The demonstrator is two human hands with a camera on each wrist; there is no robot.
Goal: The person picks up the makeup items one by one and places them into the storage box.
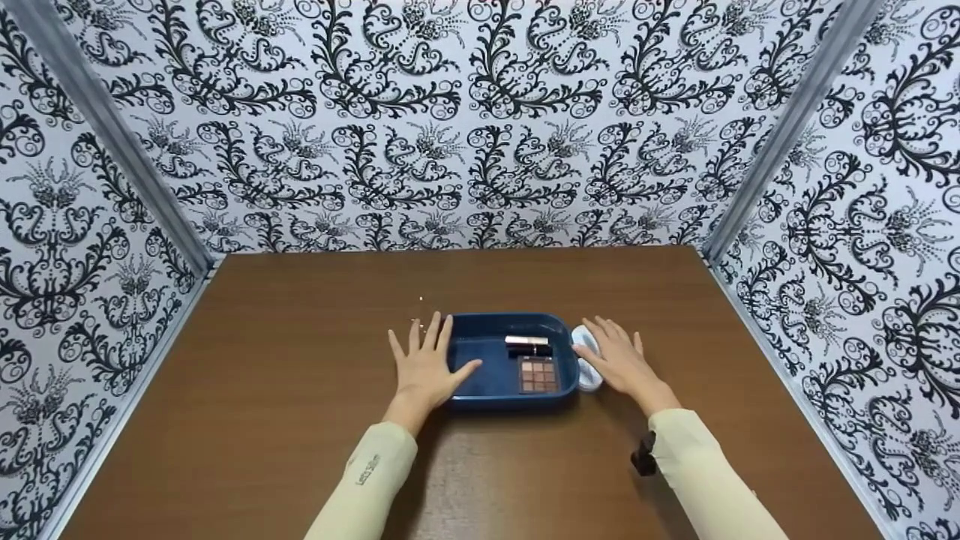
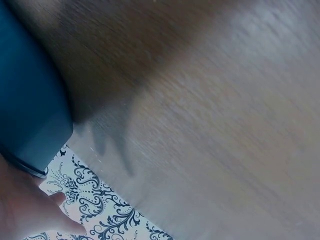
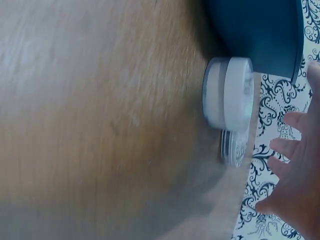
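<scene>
My left hand (image 1: 426, 371) is spread flat with straight fingers over the left end of a blue tray (image 1: 480, 375); whether it touches the rim I cannot tell. Inside the tray's right half lie a lipstick-like tube (image 1: 526, 341), a dark tube (image 1: 529, 350) just below it, and an eyeshadow palette (image 1: 538, 375) with several brown pans. My right hand (image 1: 622, 361) hovers with extended fingers beside the tray's right end, partly covering two round containers. One is a white-lidded jar (image 3: 215, 95); behind it stands a flatter round container (image 3: 235, 148). Neither hand holds anything.
Small shiny bits (image 1: 421, 325), too tiny to identify, lie by the left fingertips. The brown table (image 1: 300, 337) is bordered by patterned walls (image 1: 480, 150) at the back and both sides. A dark device (image 1: 643, 456) is at the right wrist.
</scene>
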